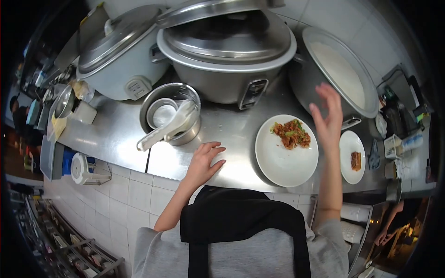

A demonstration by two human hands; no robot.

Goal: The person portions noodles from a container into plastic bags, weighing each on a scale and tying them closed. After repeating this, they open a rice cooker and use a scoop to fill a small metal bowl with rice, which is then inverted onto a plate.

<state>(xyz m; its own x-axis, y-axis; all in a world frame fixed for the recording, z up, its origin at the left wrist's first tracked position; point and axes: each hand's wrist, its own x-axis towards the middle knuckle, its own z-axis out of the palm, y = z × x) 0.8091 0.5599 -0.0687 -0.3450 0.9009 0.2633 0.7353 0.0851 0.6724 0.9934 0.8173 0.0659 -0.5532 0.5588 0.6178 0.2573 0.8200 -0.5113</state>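
Observation:
Over the steel counter's front edge, my left hand (205, 162) has its fingers apart and holds nothing. My right hand (328, 116) is raised between two plates, below the open rice cooker (340, 69), fingers spread and empty. A round white plate (282, 162) carries a reddish-brown chopped food (292, 134) with green bits. To its right, an oval white plate (350, 143) bears a small brown piece of food (355, 161). White rice fills the open cooker. Left of centre, a metal pot (192, 132) contains a smaller metal cup (162, 112) and a pale-handled utensil (155, 137).
Two lidded rice cookers (208, 78) (113, 76) stand at the back. A loose lid (208, 14) rests tilted on the middle one. A white container (83, 169) is at lower left. Stacked bowls (354, 213) sit under the counter, and another person's hand (382, 238) shows at far right.

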